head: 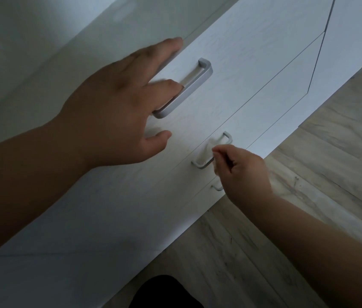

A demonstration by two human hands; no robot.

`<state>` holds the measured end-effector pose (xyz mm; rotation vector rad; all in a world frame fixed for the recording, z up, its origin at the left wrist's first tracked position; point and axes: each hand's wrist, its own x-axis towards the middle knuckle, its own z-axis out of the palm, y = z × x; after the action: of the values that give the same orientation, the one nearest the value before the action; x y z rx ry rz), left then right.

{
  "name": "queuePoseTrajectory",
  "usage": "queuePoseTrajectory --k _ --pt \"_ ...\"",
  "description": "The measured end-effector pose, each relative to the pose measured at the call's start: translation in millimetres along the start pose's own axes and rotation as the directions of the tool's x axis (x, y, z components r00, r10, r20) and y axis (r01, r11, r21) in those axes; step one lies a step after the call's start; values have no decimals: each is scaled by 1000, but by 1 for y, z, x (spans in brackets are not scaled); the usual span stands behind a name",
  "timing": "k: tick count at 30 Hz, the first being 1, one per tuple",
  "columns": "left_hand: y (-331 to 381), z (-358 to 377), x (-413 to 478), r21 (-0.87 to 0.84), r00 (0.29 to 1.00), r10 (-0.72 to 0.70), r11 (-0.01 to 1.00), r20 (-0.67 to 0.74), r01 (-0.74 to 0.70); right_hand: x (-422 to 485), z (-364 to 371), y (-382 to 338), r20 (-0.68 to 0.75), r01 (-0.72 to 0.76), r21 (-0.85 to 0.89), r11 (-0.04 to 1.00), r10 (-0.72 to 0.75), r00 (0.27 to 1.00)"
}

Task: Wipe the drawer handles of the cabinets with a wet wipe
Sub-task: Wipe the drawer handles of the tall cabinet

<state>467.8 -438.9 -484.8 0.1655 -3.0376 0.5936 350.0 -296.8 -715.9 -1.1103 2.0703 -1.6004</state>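
Wipe: white, bunched, draped over the middle handle of the cabinet, about mid-bar, with bare metal showing at both ends. The bar's long axis runs along the drawer front, which reads as a diagonal here, from lower left up to upper right. The wiping stroke probably has to slide along that line, not across it.

Right hand sits just below and to the right of that handle. Its thumb and fingers are curled and pinch the wipe against the bar. This is the nearer hand and the only one on the wipe.

Left hand is up and to the left on the top drawer, fingers straight and spread, holding nothing. Its fingers lie across the near end of the top handle (looks like bracing, not wiping). That bar runs parallel to the middle one and is well apart from the wipe.

Bottom handle shows only partly, just under the right wrist – the hand hides the rest of it.

Judgement: the middle handle is mid-wipe. The bottom one is closest for the next pass and the same hand could drop straight down to it.

Around it: a pale wood floor beside the cabinet, and a dark shape at the lower edge — cannot tell what.
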Motion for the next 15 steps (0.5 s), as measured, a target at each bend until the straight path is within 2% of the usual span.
queuePoseTrajectory --k 2,6,10,15 --pt "0 1 0 -5 1000 6 1000 -4 -6 1 -2 1 6 -2 1 1000 2 1000" --pt "1 1 0 -8 1000 9 1000 -6 -9 4 -1 4 -106 -91 76 993 99 990" --pt "0 1 -1 -13 1000 14 1000 -10 -14 -10 8 -4 7 11 26 1000 -11 1000" --pt "1 1 0 -7 1000 12 1000 -8 -12 -3 6 4 -101 -84 87 993 93 991"
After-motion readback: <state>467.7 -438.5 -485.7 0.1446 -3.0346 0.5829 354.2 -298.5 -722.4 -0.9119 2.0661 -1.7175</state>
